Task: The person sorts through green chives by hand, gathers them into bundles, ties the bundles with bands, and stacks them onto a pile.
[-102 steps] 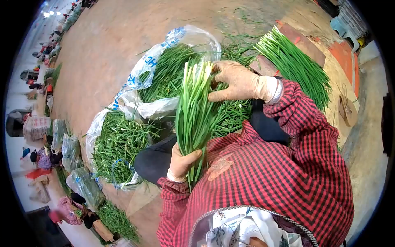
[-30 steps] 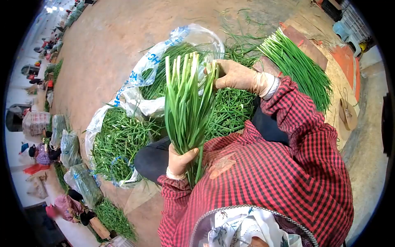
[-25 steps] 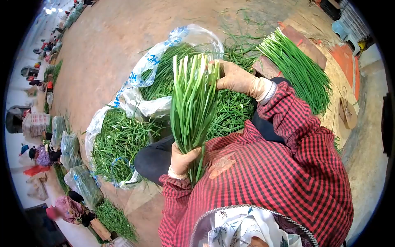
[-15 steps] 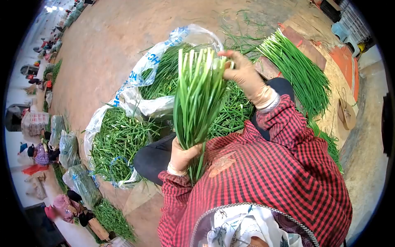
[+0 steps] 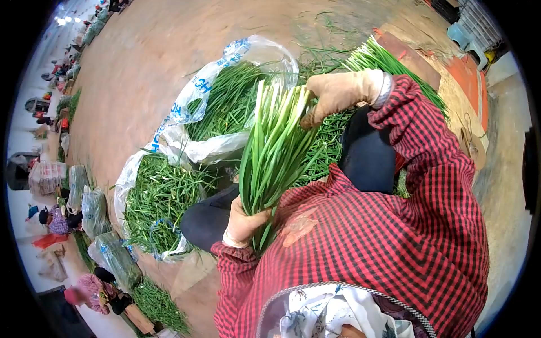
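Note:
A thick bunch of garlic chives stands tilted in front of me, its pale cut ends up and green leaves down. My left hand, in a thin glove, is closed around the leafy lower part. At the top, my gloved right hand is closed at the right side of the pale ends, thumb toward me and the other fingers partly hidden. Behind the bunch lies a printed clear plastic bag holding more chives. Loose green leaves fill the bag's near left part.
A sheaf of chives lies on a board at the right, partly behind my right arm. Stray leaves are scattered on the floor beyond. Along the left, other people sit near filled plastic bags and a green heap.
My right hand has turned and closed in on the upper right of the bunch, its forearm now swung higher across the sheaf. The bunch's top has shifted slightly right and down.

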Motion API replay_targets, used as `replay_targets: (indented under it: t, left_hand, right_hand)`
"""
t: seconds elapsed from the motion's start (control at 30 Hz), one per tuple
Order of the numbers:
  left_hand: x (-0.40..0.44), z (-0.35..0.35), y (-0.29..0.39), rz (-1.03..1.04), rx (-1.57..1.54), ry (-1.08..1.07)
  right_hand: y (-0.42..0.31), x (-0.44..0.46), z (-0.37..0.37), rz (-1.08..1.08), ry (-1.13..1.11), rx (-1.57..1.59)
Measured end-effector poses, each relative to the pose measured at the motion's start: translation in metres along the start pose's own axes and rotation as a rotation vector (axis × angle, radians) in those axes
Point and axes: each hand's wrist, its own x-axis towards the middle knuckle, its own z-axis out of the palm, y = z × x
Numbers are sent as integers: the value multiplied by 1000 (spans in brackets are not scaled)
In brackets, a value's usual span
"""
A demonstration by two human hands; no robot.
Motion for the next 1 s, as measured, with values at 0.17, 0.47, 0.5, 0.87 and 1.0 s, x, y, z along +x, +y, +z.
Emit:
replay_targets:
  t: [0.17,0.47,0.5,0.87,1.0]
  left_hand:
    - [-5,-2,-1,-21,21,29]
    - [1,1,11,-130,25,-81]
    - [1,1,8,-132,21,-78]
    - [-6,-7,3,-103,-174,-52]
    - [-12,-11,5,-3,-263,-31]
  right_hand:
    - [11,2,23,-19,82,-48]
    - [49,8,51,-171,317,-317]
    - [49,9,52,-216,377,-382]
    - [47,-1,3,50,741,-932]
    - [109,-21,-27,505,790,-575]
